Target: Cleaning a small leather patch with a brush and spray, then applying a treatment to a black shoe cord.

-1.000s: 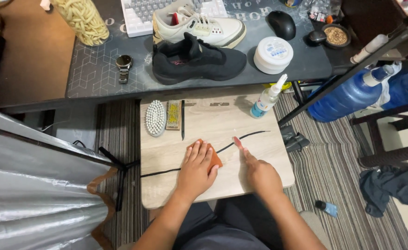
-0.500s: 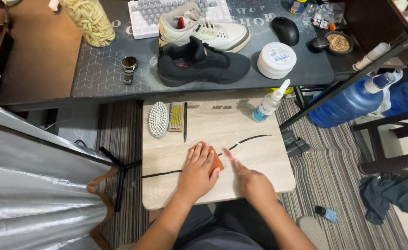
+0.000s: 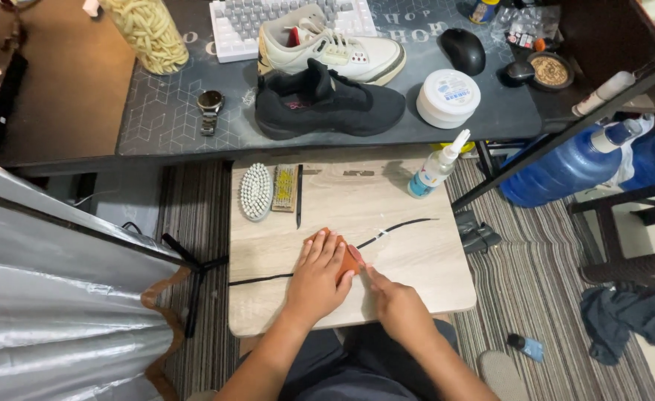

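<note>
My left hand (image 3: 316, 278) lies palm down on a pale wooden board (image 3: 342, 200) across my lap. Its thumb and forefinger hold a small orange-brown piece (image 3: 351, 261) against the board. A black shoelace (image 3: 401, 225) runs across the board from lower left to upper right and passes under that hand. My right hand (image 3: 398, 304) is just to the right, fingers curled. Its index fingertip is down on the lace beside the orange piece. I cannot tell whether it pinches the lace.
A white-bristled brush (image 3: 255, 191), a yellowish brush (image 3: 285, 188) and a thin black tool (image 3: 298, 195) lie at the board's far left, a spray bottle (image 3: 435, 167) at its far right. The desk beyond holds a black shoe (image 3: 327, 104), a white shoe (image 3: 335, 44), a tub (image 3: 448, 96) and a watch (image 3: 210, 108).
My right hand has slid left towards my left hand, and its index finger has come down from pointing up to rest by the orange piece. My left hand stays put.
</note>
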